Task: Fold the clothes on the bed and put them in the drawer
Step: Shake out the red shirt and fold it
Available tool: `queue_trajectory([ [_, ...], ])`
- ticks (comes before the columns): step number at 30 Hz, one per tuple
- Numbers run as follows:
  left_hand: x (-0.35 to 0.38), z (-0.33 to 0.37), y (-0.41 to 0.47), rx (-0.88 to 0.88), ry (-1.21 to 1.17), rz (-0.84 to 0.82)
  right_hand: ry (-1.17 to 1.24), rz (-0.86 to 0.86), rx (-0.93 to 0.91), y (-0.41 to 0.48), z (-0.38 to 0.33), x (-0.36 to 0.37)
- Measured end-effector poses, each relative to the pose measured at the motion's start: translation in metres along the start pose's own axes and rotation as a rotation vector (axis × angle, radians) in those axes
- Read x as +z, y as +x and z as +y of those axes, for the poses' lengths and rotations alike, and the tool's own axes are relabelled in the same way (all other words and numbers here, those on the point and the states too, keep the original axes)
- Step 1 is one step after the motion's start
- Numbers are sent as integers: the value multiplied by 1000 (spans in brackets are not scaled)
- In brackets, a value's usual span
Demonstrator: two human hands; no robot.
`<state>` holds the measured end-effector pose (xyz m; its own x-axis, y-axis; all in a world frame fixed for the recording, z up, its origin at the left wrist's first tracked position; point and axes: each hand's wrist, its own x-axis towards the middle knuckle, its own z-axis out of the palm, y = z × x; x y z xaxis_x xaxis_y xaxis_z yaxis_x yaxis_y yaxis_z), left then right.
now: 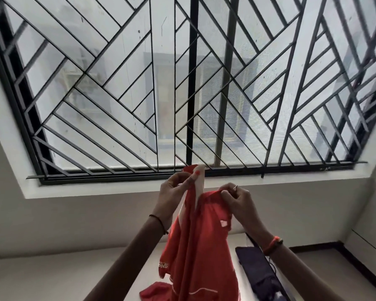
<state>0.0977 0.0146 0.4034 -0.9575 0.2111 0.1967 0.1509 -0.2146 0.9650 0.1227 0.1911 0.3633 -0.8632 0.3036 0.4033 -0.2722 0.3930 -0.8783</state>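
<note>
Red garment held up before barred window; left hand and right hand each pinch top edge. Dark folded cloth lies on white bed below; grey walls.

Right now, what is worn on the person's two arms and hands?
Both forearms are bare, no sleeves in view. The left hand has an orange-red painted thumbnail and a thin dark thread round its wrist. The right hand wears a small ring on one finger and an orange-red band with dark beads on its wrist.
</note>
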Motion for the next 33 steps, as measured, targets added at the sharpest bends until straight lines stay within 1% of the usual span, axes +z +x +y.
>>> queue_trajectory([
  [2,-1,2,-1,-9,6,-8,-91,52,-158,-2,-8,0],
  [5,-1,5,-3,-7,-1,-34,-251,43,-507,1,-22,-3],
  [7,-1,5,-3,8,1,-34,-335,19,-670,5,-29,-5],
  [10,-1,6,-3,18,23,-42,-385,-39,-821,10,-35,-8],
  [15,1,7,-3,44,54,-65,-455,-135,-962,16,-47,-9],
  [17,2,9,-4,68,72,-67,-495,-179,-953,19,-48,-10],
  [18,2,8,-3,84,93,-61,-501,-200,-910,20,-49,-10],
  [19,2,8,-3,105,127,-52,-475,-222,-823,19,-49,-10],
  [22,0,5,-2,202,283,-7,-279,-239,-462,11,-60,-7],
  [23,-2,2,0,231,355,8,-259,-234,-402,10,-63,-6],
  [25,-3,-3,3,263,477,31,-278,-261,-346,8,-67,-4],
  [27,-2,-4,1,283,541,62,-284,-305,-309,5,-68,-4],
  [30,-3,-5,-1,294,544,75,-245,-317,-278,3,-67,-3],
  [33,-2,-5,-2,274,473,32,-230,-303,-233,4,-63,-2],
])
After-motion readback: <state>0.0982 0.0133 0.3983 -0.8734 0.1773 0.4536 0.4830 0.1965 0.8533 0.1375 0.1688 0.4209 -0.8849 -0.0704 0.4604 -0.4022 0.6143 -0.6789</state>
